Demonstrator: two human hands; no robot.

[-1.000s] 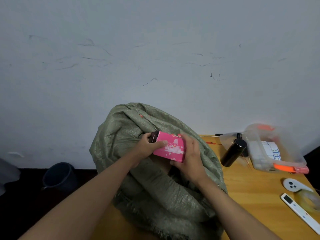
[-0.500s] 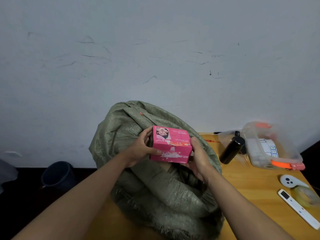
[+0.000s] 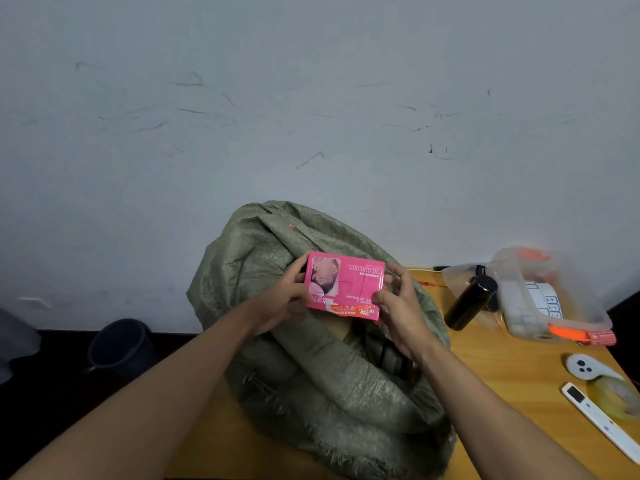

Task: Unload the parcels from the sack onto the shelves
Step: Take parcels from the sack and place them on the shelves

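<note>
- The pink box [image 3: 344,285] is held up above the open mouth of the green woven sack [image 3: 322,368], its printed face turned toward the camera with the lettering upside down.
- The left hand [image 3: 280,301] grips the box's left end — fingers curled round the edge, thumb on the near side.
- The right hand [image 3: 398,303] grips the right end the same way, thumb on the lower right corner and fingers wrapped behind.
- The sack sits slumped on the left part of a wooden table [image 3: 512,372], its rim folded down; its inside is dark and what it holds cannot be made out.
- To the right of the sack a black bottle [image 3: 471,302] lies tilted against a clear plastic container [image 3: 550,299] with orange clips.
- Nearer the table's right edge lie a white controller [image 3: 585,365], a roll of clear tape [image 3: 614,396] and a white remote [image 3: 601,419] — the tape just beside the remote.
- On the dark floor to the left, against the scuffed white wall [image 3: 311,98], stands a dark bucket [image 3: 119,344].
</note>
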